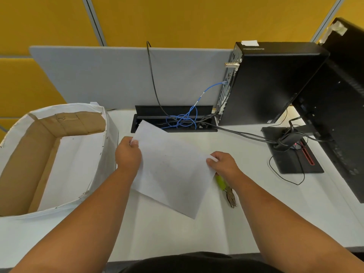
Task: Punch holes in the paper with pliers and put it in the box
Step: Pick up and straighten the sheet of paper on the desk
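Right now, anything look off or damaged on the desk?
Yes. The box on the left has torn white covering along its rim, exposing brown cardboard. Blue cable lies tangled in the open cable tray. The paper looks intact.

I see a white worktop (177, 233). On its left stands an open cardboard box (49, 154) wrapped in white paper. Pliers (226, 189) with a yellow-green handle lie near the middle right. Toward the back sits a black cable tray (173, 119) full of blue and black cables, with a black computer tower (271, 81) and a monitor stand (291, 152) on the right.
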Demonstrator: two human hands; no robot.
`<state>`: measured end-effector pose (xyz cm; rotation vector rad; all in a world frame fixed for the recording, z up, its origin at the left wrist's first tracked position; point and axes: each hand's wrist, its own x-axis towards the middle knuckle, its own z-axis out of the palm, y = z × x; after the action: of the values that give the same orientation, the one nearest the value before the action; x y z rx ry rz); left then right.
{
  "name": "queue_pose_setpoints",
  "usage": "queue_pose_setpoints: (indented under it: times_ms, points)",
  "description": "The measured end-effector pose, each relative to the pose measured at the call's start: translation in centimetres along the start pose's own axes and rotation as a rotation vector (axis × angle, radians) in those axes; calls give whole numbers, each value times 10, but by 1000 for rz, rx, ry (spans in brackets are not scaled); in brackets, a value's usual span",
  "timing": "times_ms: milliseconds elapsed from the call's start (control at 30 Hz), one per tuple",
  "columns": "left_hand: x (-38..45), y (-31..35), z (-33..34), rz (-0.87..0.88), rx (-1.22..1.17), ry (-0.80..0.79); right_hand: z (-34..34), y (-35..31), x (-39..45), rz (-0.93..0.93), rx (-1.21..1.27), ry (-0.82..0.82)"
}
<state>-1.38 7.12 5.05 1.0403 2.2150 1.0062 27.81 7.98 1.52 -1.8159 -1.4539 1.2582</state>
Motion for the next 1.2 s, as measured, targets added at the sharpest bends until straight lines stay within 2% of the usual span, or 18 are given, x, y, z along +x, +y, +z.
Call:
queue_pose_setpoints:
  times_ms: [100, 200, 300, 400, 467, 500, 600, 700, 800, 967, 1067, 1200]
  points:
    - [-9, -9, 6, 40, 221, -86, 4, -21, -1, -197, -385, 157]
    - [-22, -8, 16, 75, 396, -173, 8, -47, -4, -421, -711, 173]
    - [-33, -2, 28, 382, 696, -139, 11, -64, -7, -594, -902, 152]
    - [-38, 15, 33, 632, 637, -162, 13, -75, -10, -733, -964, 118]
    - [-36, 22, 34, 671, 501, -236, 14, -81, -13, -751, -834, 128]
    - [-35, 24, 33, 648, 441, -260, 13, -84, -13, -692, -696, 142]
    - [-30, 27, 22, 442, 214, -216, 5, -79, -7, -393, -262, 157]
    - [-25, 28, 10, 263, 21, -195, -1, -63, -1, -268, -19, 210]
    - [-24, 29, 4, 143, -124, -195, 3, -53, -2, -153, 218, 180]
    - [-26, 30, 5, 104, -332, -146, 8, -78, -6, -201, 608, 195]
    - [-29, 35, 2, 101, -455, -147, 6, -97, -8, -294, 555, 250]
    - [-28, 30, 1, 112, -552, -214, 8, -108, -14, -383, 524, 222]
